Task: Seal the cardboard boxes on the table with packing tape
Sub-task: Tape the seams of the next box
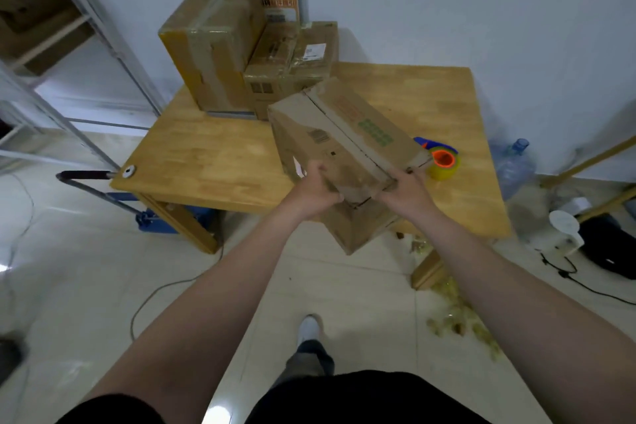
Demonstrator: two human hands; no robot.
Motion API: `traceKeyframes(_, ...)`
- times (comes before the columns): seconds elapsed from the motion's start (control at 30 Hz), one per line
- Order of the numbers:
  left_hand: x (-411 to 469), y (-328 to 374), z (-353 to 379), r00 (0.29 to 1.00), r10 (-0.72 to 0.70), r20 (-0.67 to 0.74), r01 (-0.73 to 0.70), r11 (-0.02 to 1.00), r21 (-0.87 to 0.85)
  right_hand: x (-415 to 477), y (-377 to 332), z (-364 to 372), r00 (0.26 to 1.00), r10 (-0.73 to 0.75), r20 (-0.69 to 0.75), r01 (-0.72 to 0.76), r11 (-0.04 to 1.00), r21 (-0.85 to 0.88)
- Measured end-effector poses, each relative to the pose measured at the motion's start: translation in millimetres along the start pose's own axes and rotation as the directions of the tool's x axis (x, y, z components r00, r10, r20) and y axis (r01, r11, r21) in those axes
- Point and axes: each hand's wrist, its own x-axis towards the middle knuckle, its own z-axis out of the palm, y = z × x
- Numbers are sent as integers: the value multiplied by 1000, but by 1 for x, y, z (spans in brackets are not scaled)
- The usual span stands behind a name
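A brown cardboard box (347, 134) with green printing is tilted above the front of the wooden table (206, 155). My left hand (316, 189) grips its near left corner and my right hand (406, 191) grips its near right corner. An end flap hangs down below my hands. The box's top seam runs lengthwise between two closed flaps. A roll of packing tape (444, 163) with an orange core, on a blue dispenser, lies on the table just right of the box. Taped boxes (213, 48) are stacked at the table's back.
Two smaller boxes (292, 58) lean against the big one by the wall. A hand truck (103, 182) stands left of the table, a metal shelf (69, 45) beyond. A water jug (514, 165) and black cables lie on the right floor, tape scraps (457, 317) near the table leg.
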Motion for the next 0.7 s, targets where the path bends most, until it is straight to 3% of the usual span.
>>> traceKeyframes(0.17,28,12,-20,987,143,-76,-119,959,259,6,-12,20,991,86,104,-79,994,-72)
traceKeyframes(0.33,71,19,-51,978,125,170,-202,787,583,33,-29,44,980,163,111,-132,961,-241)
traceKeyframes(0.43,88,31,-74,943,-12,334,-191,800,569,46,-29,46,973,208,104,-173,945,-279)
traceKeyframes(0.5,100,33,-84,933,-31,357,-192,798,572,60,-28,38,969,214,125,-168,938,-304)
traceKeyframes(0.7,138,38,-78,969,89,229,-222,718,660,105,-16,23,994,66,-83,-94,915,-392)
